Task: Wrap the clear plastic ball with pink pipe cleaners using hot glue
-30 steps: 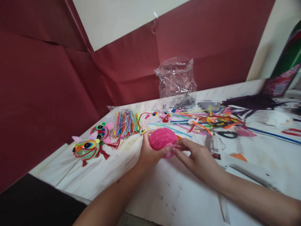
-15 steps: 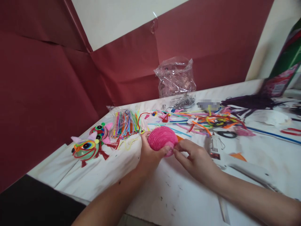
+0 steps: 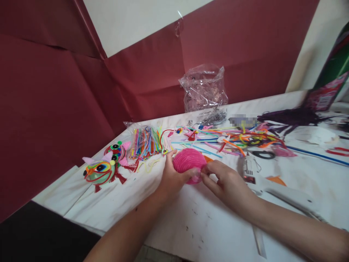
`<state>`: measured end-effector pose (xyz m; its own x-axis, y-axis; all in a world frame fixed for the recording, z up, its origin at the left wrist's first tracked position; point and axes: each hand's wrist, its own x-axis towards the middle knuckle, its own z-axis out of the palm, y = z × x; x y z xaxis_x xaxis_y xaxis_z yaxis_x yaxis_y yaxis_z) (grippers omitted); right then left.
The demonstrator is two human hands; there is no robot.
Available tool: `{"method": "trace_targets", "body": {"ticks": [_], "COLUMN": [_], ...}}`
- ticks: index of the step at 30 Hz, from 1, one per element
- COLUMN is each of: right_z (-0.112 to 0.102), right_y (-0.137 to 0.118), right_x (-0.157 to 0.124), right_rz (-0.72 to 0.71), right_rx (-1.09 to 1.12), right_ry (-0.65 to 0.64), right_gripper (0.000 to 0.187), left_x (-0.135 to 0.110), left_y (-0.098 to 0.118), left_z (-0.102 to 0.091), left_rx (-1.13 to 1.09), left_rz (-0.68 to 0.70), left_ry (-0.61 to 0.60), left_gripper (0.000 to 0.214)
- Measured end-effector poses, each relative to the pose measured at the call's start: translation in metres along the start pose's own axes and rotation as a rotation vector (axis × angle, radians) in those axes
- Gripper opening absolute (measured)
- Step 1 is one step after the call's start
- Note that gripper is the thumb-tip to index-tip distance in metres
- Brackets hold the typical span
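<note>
A round pink ball [image 3: 188, 160], its surface ridged with wound strands, is held above the white table. My left hand [image 3: 174, 174] is closed around its left and lower side, with the thumb across the front. At the ball's lower right edge, the thumb and fingertips of my right hand [image 3: 222, 178] are pinched together; what lies between them is too small to make out. A bit of orange [image 3: 208, 159] shows just behind the right fingertips. Close to the right wrist lies a white glue gun [image 3: 286, 196].
Two colourful animal-like figures [image 3: 99, 171] stand at left. Behind the hands lie a bundle of coloured pipe cleaners [image 3: 147, 142], loose pipe cleaners [image 3: 234, 138], black-handled scissors [image 3: 263, 154] and dark purple strands [image 3: 289, 118]. A clear plastic bag [image 3: 205, 89] stands against the red backing.
The ball and both hands have shifted very slightly right and down. The grip of each hand looks the same.
</note>
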<state>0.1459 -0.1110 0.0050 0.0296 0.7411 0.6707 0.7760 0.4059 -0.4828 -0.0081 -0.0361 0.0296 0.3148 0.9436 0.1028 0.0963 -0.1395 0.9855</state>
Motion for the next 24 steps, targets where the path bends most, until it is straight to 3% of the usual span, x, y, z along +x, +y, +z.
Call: {"method": "trace_targets", "body": {"ticks": [5, 11, 16, 24], "right_z": [0.003, 0.003, 0.001, -0.002], "right_y": [0.0, -0.001, -0.002, -0.001], "right_x": [0.0, -0.001, 0.001, 0.005], "right_rz": [0.01, -0.049, -0.002, 0.044], "right_rx": [0.054, 0.027, 0.025, 0.045], "right_ry": [0.076, 0.06, 0.065, 0.082], "right_gripper": [0.017, 0.02, 0.022, 0.019], "left_x": [0.0, -0.002, 0.0, 0.005], "left_y": [0.0, 0.001, -0.009, -0.018], "left_z": [0.001, 0.004, 0.007, 0.006], "left_rx": [-0.085, -0.16, -0.235, -0.263], "left_rz": [-0.003, 0.011, 0.023, 0.06], "left_ry": [0.042, 0.063, 0.039, 0.056], "left_gripper": [0.087, 0.086, 0.085, 0.067]}}
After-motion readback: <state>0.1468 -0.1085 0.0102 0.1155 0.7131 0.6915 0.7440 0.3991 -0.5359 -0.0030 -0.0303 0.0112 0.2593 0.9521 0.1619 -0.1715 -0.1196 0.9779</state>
